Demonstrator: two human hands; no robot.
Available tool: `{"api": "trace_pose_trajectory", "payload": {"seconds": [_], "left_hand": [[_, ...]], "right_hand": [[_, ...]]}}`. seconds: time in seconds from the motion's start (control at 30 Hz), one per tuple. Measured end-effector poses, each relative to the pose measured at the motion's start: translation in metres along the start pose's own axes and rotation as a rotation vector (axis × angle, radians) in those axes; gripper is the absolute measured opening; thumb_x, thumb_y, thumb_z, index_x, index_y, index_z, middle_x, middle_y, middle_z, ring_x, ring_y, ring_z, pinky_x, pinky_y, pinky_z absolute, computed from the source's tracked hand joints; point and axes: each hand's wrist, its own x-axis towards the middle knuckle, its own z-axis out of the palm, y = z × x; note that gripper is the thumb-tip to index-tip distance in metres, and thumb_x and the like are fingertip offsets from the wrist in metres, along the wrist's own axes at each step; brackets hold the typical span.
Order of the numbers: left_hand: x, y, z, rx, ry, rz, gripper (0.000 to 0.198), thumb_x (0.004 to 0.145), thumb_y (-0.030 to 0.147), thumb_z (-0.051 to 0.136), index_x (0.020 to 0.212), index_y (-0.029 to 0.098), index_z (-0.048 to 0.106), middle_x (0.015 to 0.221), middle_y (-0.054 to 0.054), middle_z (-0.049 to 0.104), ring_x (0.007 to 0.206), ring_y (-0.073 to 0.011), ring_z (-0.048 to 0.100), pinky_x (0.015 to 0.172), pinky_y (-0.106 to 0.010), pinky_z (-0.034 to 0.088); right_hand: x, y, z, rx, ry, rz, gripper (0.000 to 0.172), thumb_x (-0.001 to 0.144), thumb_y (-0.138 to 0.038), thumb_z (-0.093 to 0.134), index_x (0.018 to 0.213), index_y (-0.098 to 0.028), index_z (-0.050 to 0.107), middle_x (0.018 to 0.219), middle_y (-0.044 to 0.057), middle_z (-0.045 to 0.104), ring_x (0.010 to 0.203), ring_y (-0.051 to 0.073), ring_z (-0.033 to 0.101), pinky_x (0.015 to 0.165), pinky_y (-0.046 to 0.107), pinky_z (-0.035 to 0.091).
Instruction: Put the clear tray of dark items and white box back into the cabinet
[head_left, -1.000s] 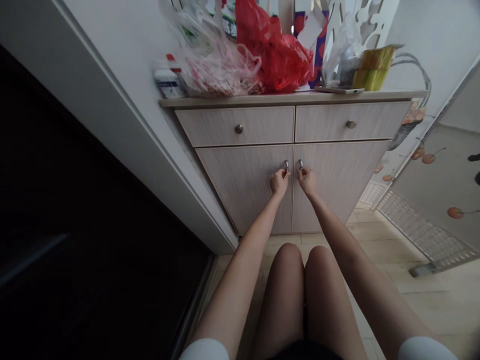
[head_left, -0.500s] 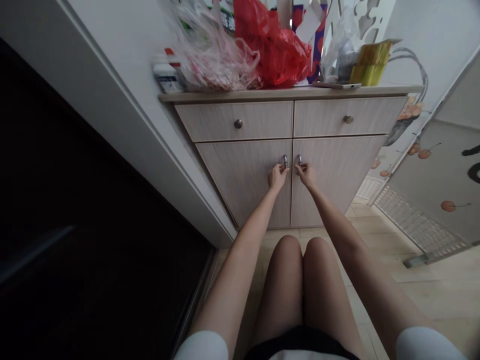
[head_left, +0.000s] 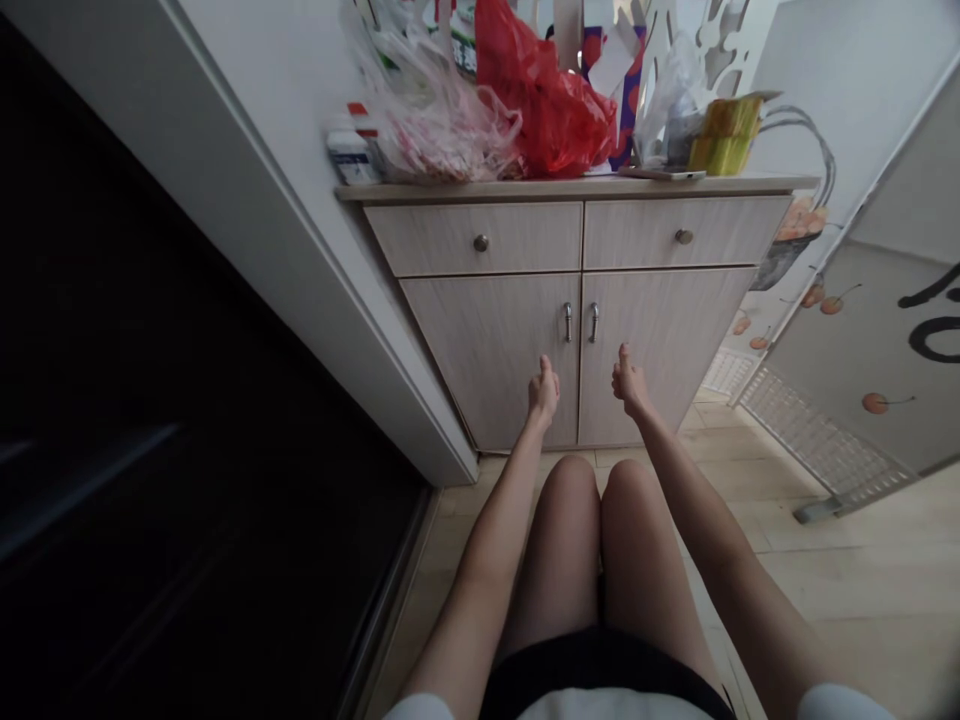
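Observation:
A light wood cabinet [head_left: 495, 350] stands ahead with two drawers above two shut doors. Two metal door handles [head_left: 568, 322] [head_left: 593, 322] sit side by side at the middle seam. My left hand [head_left: 543, 390] hovers below the left handle, fingers curled with the thumb up, holding nothing. A little below the right handle, my right hand [head_left: 628, 382] is curled the same way and empty. Neither hand touches the cabinet. My knees [head_left: 600, 480] are bent in front of the doors.
On the cabinet top lie a red plastic bag [head_left: 551, 105], a clear pinkish bag [head_left: 442, 130], a yellow-green box [head_left: 724, 135] and a small bottle [head_left: 352, 155]. A white door frame [head_left: 315, 290] and dark opening lie left. A sliding panel with cherry prints [head_left: 862, 340] stands right.
Both hands have let go of the door handles and drawn back and down, away from the cabinet. The doors remain shut. The camera has pulled back slightly.

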Motion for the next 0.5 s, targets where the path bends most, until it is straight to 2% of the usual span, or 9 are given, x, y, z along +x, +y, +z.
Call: {"api": "trace_pose_trajectory", "payload": {"seconds": [0.1,0.23,0.5], "left_hand": [[0.005,0.008,0.002,0.028,-0.006,0.022,0.074,0.080,0.085,0.000,0.046,0.023,0.022,0.043,0.004,0.020,0.037,-0.0091,0.021,0.041,-0.025,0.013],[0.020,0.015,0.007,0.078,-0.016,0.019,0.074,0.077,0.088,-0.003,0.048,0.024,0.020,0.043,0.004,0.019,0.038,-0.0095,0.020,0.041,-0.026,0.011],[0.034,0.025,0.017,0.138,-0.046,-0.067,0.074,0.079,0.087,0.000,0.050,0.025,0.030,0.042,0.000,0.032,0.041,-0.0136,0.037,0.042,-0.027,0.021]], "right_hand": [[-0.002,-0.008,0.004,0.050,-0.019,0.037,0.070,0.074,-0.094,0.026,0.059,-0.026,0.022,0.047,-0.008,0.023,0.039,0.007,0.021,0.036,0.023,0.015],[0.002,-0.016,0.011,0.046,-0.024,0.044,0.069,0.075,-0.093,0.026,0.059,-0.026,0.022,0.046,-0.007,0.024,0.038,0.007,0.022,0.035,0.023,0.016],[0.013,-0.014,0.024,-0.024,-0.037,0.054,0.068,0.077,-0.092,0.020,0.059,-0.027,0.022,0.045,-0.006,0.024,0.037,0.008,0.025,0.034,0.024,0.017]]}}
